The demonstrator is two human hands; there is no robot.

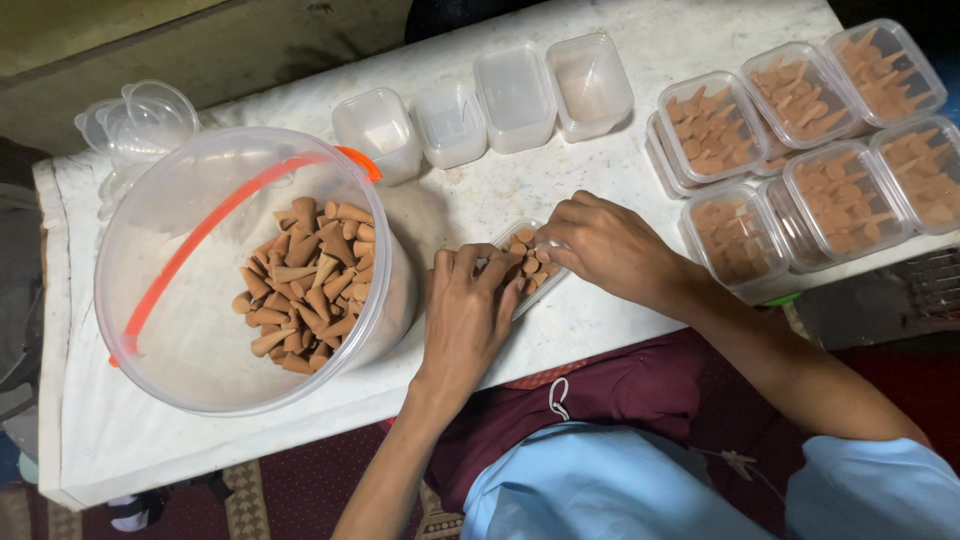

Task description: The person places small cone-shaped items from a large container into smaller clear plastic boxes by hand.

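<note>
Head view, read from left to right. At the far left edge of the white tabletop lies a stack of clear lids. Beside it stands a large clear bucket with an orange handle; a heap of brown incense cones lies against its right inner wall. Behind the bucket's right rim, a row of four empty clear containers runs along the back of the tabletop.

At centre, the left hand lies palm down, fingers extended and loosely spread, the fingertips resting on the near left edge of a small clear tray. This tray sits on the tabletop just right of the bucket and holds a few upright cones. The right hand comes in from the right, fingers curled together over the tray's far right side; the fingertips touch the cones, but whether one is pinched between them cannot be told. The tray is thus bracketed by both hands.

At the right, closed clear boxes filled with cones are grouped in two rows, some stacked, well apart from the hands. Below the tabletop edge, a maroon garment and light blue sleeves are visible.
</note>
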